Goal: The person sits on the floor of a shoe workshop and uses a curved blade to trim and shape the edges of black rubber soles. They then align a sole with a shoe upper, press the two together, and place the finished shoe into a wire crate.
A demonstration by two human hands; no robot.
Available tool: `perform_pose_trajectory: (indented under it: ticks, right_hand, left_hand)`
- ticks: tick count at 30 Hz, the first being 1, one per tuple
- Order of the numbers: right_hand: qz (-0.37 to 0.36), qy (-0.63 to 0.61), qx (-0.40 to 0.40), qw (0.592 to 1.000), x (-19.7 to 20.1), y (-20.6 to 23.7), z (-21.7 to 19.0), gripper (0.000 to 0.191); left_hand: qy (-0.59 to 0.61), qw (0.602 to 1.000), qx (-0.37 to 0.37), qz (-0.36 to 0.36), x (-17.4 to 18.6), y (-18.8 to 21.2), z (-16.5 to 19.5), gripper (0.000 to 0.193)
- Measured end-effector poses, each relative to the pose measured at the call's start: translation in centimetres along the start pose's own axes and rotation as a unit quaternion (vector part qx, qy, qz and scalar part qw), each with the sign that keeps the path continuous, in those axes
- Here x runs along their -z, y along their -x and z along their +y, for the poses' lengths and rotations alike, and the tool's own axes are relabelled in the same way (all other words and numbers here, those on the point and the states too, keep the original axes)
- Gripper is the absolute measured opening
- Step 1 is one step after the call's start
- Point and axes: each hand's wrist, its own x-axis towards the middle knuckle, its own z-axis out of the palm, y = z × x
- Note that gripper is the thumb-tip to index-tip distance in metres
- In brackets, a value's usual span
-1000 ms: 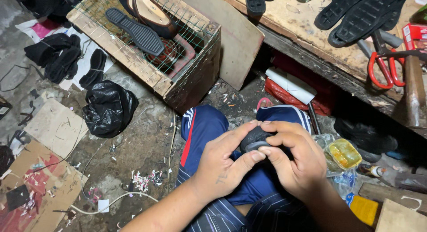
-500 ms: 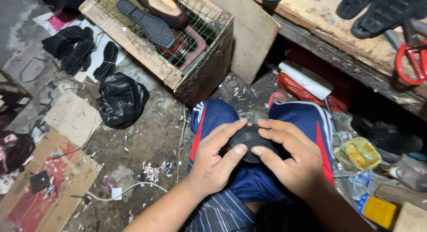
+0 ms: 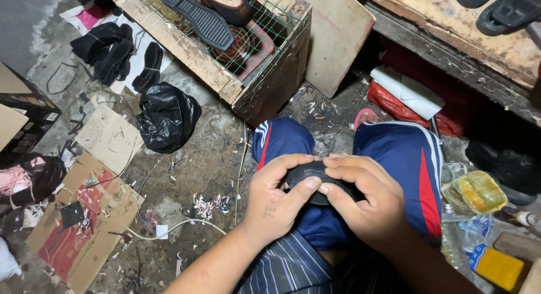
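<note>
Littered workshop floor point(image 3: 186, 170) below knees. Both grips clenched on black rubber piece point(image 3: 313, 178): left hand point(image 3: 276, 201), right hand point(image 3: 360, 201). Seems light, bendy, grippy; hold by edges.

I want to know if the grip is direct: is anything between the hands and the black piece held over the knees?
Nothing visible. The left hand and right hand both press straight on the black piece, fingers wrapped over it from either side, above the blue trousers.
</note>
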Motion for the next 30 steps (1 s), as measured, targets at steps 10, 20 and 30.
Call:
perform_pose_trajectory:
  ticks: [10, 20, 30]
  right_hand:
    - [-0.008, -0.002, -0.02, 1.0, -0.2, 0.8, 0.4, 0.031]
    - [0.012, -0.021, -0.039, 0.999, -0.8, 1.4, 0.4, 0.023]
    - [-0.01, -0.047, -0.041, 0.998, -0.7, 1.9, 1.6, 0.027]
  left_hand:
    - [-0.053, 0.997, -0.01, -0.053, 1.5, 0.2, 0.0, 0.032]
    - [-0.053, 0.997, -0.033, -0.047, 0.3, 0.6, -0.8, 0.024]
    - [0.022, 0.999, -0.018, -0.043, 0.8, 0.7, -2.1, 0.02]
